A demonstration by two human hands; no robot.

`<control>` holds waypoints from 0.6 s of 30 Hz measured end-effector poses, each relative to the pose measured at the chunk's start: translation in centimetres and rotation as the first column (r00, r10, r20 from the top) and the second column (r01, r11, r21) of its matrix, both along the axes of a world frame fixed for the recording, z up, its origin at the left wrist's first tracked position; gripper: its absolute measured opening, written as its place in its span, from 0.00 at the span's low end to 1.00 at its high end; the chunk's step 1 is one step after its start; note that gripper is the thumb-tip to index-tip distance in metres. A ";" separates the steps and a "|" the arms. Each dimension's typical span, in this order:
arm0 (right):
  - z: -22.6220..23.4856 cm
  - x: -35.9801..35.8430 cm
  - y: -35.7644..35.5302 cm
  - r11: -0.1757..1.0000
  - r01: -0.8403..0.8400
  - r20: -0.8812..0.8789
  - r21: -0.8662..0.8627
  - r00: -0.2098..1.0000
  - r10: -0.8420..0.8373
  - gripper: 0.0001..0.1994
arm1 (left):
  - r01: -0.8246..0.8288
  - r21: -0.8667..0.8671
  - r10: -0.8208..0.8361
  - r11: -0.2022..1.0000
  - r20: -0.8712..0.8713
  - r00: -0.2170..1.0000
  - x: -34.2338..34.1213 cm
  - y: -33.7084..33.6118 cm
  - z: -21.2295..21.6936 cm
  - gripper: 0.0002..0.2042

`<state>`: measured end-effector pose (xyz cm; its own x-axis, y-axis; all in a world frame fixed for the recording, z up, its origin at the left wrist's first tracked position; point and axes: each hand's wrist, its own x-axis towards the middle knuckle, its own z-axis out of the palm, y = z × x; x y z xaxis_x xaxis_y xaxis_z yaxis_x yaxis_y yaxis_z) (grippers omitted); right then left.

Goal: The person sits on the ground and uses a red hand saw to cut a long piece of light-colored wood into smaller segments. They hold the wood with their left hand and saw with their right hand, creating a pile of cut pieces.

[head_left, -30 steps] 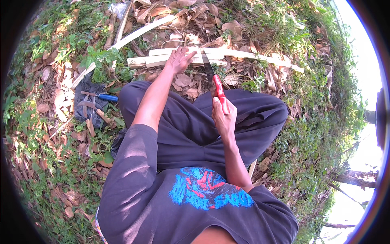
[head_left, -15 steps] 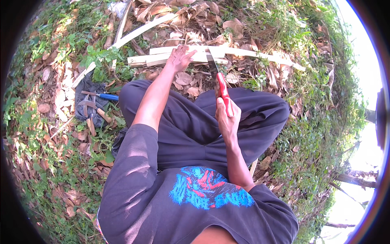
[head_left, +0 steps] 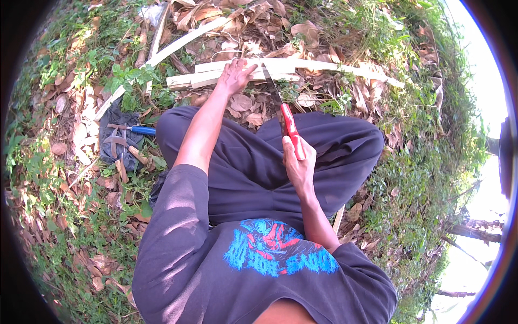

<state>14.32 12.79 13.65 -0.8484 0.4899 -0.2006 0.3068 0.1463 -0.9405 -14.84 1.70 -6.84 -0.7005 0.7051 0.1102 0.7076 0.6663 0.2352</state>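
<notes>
Pale wooden strips (head_left: pixel 345 68) lie side by side across the ground beyond my crossed legs. My left hand (head_left: pixel 234 78) rests on them from above, fingers spread and thumb stretched to the right. In my right hand (head_left: pixel 300 166), closed around its red handle, is a handsaw (head_left: pixel 291 129). Its dark blade slants away from me and to the left, its far end over the strips just right of my left hand. Whether the teeth have entered the wood is too small to tell.
On a dark plastic sheet (head_left: pixel 110 137) at the left lie a blue-handled tool (head_left: pixel 143 130) and a curved blade with a wooden handle (head_left: pixel 120 141). A long pale strip (head_left: pixel 178 46) slants across the far left. Dry leaves (head_left: pixel 307 32) and grass cover the surrounding ground.
The saw and my right hand have come back toward me and slightly left, so more of the blade shows on my side of the strips. My left hand stays on the wood.
</notes>
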 end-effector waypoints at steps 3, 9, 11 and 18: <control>1.0 0.7 -0.3 0.999 0.020 0.016 -0.027 1.000 -0.020 0.13 | -0.001 -0.016 0.001 1.000 0.026 1.000 0.2 0.1 0.1 0.22; 0.6 1.2 -0.2 1.000 -0.005 0.009 -0.027 1.000 0.005 0.13 | 0.005 -0.015 -0.005 1.000 0.008 1.000 0.1 0.1 -0.1 0.22; 0.7 0.8 -0.4 1.000 -0.020 0.016 -0.004 1.000 0.020 0.13 | 0.003 -0.009 -0.003 1.000 -0.014 1.000 0.0 0.1 -0.3 0.23; 2.3 1.0 -0.7 1.000 0.017 0.061 -0.014 0.998 -0.017 0.14 | 0.002 0.011 -0.002 1.000 0.004 1.000 0.2 0.1 0.0 0.22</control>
